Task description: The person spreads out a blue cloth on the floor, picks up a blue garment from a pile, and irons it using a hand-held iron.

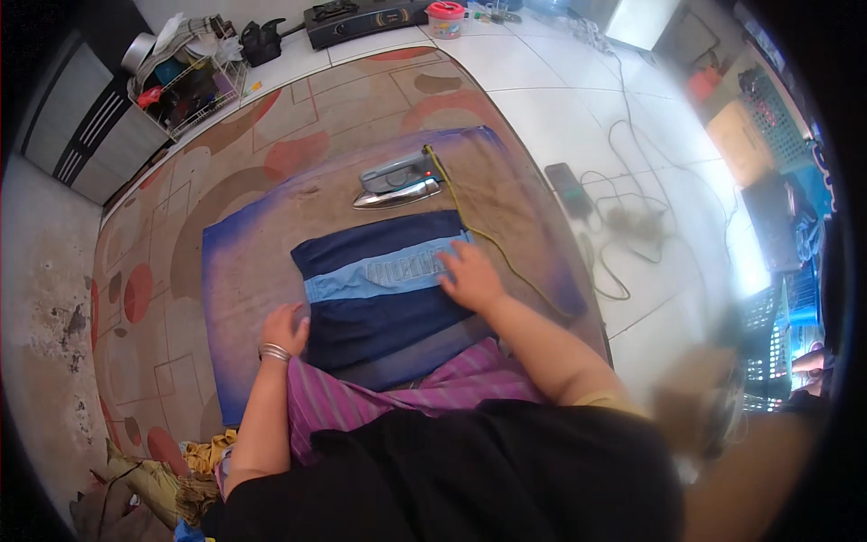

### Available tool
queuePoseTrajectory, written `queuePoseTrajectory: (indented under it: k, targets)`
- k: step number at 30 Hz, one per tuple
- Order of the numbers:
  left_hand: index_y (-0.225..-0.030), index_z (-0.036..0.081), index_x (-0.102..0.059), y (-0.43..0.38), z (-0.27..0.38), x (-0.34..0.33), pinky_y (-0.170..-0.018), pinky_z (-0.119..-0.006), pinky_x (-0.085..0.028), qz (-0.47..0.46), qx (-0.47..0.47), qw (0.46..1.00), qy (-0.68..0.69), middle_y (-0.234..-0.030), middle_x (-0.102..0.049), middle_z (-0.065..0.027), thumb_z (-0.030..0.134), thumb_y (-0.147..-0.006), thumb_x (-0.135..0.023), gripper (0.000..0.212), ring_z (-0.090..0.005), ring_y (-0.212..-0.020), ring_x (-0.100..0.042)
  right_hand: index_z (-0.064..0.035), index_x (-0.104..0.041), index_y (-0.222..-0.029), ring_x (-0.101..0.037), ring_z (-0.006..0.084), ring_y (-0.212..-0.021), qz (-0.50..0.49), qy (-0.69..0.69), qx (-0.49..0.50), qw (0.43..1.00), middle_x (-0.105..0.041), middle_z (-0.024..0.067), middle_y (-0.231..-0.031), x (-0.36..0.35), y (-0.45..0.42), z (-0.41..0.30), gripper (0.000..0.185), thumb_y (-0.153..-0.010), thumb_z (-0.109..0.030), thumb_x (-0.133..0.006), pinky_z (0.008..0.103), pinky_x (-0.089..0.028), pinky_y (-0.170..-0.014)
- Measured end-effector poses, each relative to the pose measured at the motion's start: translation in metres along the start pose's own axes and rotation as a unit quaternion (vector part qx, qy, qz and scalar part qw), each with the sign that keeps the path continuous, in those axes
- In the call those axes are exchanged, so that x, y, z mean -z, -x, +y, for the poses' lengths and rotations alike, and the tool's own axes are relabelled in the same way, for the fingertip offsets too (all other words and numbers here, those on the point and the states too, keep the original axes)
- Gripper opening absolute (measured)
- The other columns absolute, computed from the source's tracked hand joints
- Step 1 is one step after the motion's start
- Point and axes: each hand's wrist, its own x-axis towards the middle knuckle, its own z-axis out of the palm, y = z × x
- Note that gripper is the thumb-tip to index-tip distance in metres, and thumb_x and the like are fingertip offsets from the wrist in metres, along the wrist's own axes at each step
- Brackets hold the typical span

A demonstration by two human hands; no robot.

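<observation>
Before me a folded dark-blue garment [379,325] with a light-blue lettered panel [339,282] lies on a worn blue and brown ironing cloth [250,291]. My right hand [471,276] rests with fingers spread on the right end of the light-blue panel. At the garment's left edge is my left hand [286,328], fingers slightly apart, with bangles on the wrist; whether it touches the fabric is hard to tell. Just beyond the garment sits an electric iron [399,181], its soleplate tilted on the cloth and a small red light lit. Its yellow-green cord [501,251] runs past my right hand.
A patterned mat [183,223] spreads over the white tiles. On the right floor lie a phone [567,190] and tangled cables [633,217]. A dish rack [189,95], a gas stove [366,24] and a red-lidded tub [446,20] stand at the back. Clothes [156,481] are heaped lower left.
</observation>
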Motion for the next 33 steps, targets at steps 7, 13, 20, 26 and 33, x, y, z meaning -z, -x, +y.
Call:
queuePoseTrajectory:
  k: [7,13,20,26,33]
  targets:
    - [-0.137,0.015,-0.022,-0.012,0.05,-0.008,-0.105,-0.051,-0.014,-0.238,-0.091,0.937,-0.238,-0.145,-0.011,-0.0094,0.059,-0.062,-0.063,0.097,-0.0283,-0.134,-0.009,-0.0284,-0.033,-0.133,-0.014,0.034,-0.132,-0.156,0.043,0.099,0.982,-0.016,0.0117,-0.143,-0.018,0.015,0.015,0.07,-0.072,-0.055,-0.056,0.053,-0.017,-0.103]
    - [-0.138,0.013,-0.019,0.004,0.04,-0.016,-0.104,-0.052,-0.013,-0.156,0.002,0.968,-0.197,-0.145,-0.008,-0.0141,0.06,-0.055,-0.067,0.107,-0.0304,-0.134,-0.008,-0.0202,-0.043,-0.124,-0.035,0.0346,-0.118,-0.159,-0.017,0.031,0.987,-0.039,0.0163,-0.127,0.009,0.026,0.04,0.061,-0.072,-0.047,-0.061,0.0465,-0.033,-0.094]
    - [-0.14,0.015,-0.007,0.06,-0.052,-0.058,-0.101,-0.058,-0.014,-0.139,0.498,0.855,-0.038,-0.145,-0.005,-0.0138,0.056,-0.069,-0.06,0.097,-0.0332,-0.133,-0.005,-0.011,-0.048,-0.109,-0.057,0.0355,-0.081,-0.353,-0.069,-0.021,0.933,-0.059,0.0162,-0.088,0.09,0.091,0.053,0.054,-0.066,-0.037,-0.069,0.0438,-0.046,-0.071]
    - [-0.14,0.015,-0.007,0.039,-0.04,-0.059,-0.101,-0.058,-0.014,-0.173,0.5,0.847,-0.057,-0.145,-0.004,-0.0136,0.056,-0.07,-0.06,0.097,-0.0331,-0.133,-0.005,-0.0106,-0.041,-0.117,-0.059,0.0341,-0.083,-0.422,0.018,-0.092,0.902,-0.06,0.0164,-0.088,0.085,0.094,0.041,0.068,-0.061,-0.03,-0.073,0.0412,-0.048,-0.069]
    - [-0.14,0.015,-0.006,0.042,-0.031,-0.055,-0.101,-0.058,-0.014,-0.167,0.494,0.85,-0.073,-0.145,-0.003,-0.0134,0.057,-0.07,-0.06,0.097,-0.033,-0.133,-0.004,-0.0064,-0.047,-0.116,-0.058,0.0341,-0.086,-0.287,-0.069,-0.198,0.935,-0.059,0.0172,-0.092,0.081,0.085,0.051,0.059,-0.062,-0.022,-0.066,0.0409,-0.047,-0.075]
